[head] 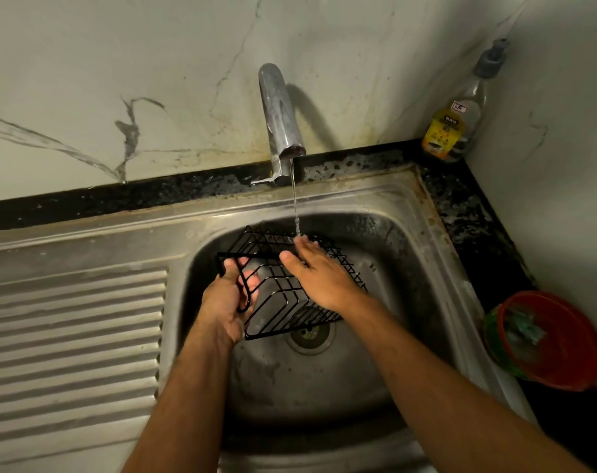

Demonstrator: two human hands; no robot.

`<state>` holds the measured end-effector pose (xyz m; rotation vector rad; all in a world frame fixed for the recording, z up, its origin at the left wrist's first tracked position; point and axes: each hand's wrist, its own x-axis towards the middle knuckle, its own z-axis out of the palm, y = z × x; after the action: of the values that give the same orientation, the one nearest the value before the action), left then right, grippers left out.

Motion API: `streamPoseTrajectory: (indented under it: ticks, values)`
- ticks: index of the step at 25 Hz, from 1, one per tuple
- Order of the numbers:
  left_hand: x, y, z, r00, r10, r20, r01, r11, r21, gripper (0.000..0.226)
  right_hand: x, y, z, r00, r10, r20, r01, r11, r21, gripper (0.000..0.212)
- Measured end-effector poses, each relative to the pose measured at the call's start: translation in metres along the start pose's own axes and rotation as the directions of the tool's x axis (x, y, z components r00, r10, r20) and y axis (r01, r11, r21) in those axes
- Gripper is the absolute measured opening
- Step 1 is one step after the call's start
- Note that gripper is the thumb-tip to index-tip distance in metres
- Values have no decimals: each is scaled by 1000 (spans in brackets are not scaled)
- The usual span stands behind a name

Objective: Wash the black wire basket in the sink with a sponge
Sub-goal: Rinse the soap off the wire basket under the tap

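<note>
The black wire basket [283, 302] is held tilted above the steel sink [426, 268], over the drain. My left hand [227, 298] grips its near-left rim, fingers curled round the wire. My right hand [319, 271] lies flat on the basket's upper side with straight fingers, fingertips under the thin stream of water from the tap [278, 121]. No sponge is in either hand. A greenish sponge-like thing [525, 331] lies in the red bowl at the right.
A ribbed steel draining board [71, 336] lies left of the basin. A bottle of dish gel [460, 114] stands in the back right corner on the black counter [460, 206]. The red bowl [563, 343] sits on the counter at the right. A marble wall rises behind.
</note>
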<state>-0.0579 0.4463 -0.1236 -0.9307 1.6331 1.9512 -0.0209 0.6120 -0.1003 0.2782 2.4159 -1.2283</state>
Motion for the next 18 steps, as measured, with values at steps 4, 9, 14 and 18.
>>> streamPoseTrajectory:
  ticks: [4,9,14,18]
  values:
    - [3,-2,0,998,-13,56,18,997,-81,41,-20,-40,8,942,-333,35,332,943,35,56]
    - [-16,-1,-3,1000,1,-29,-4,995,-103,31,-4,-11,-9,995,-104,3,104,994,-14,65]
    - [-30,7,4,999,20,-46,-25,995,-92,29,-7,-28,-9,997,-70,-7,71,997,6,68]
    - [-40,29,20,999,40,-24,-43,991,-127,33,-18,-57,-24,982,-190,-2,189,973,136,56]
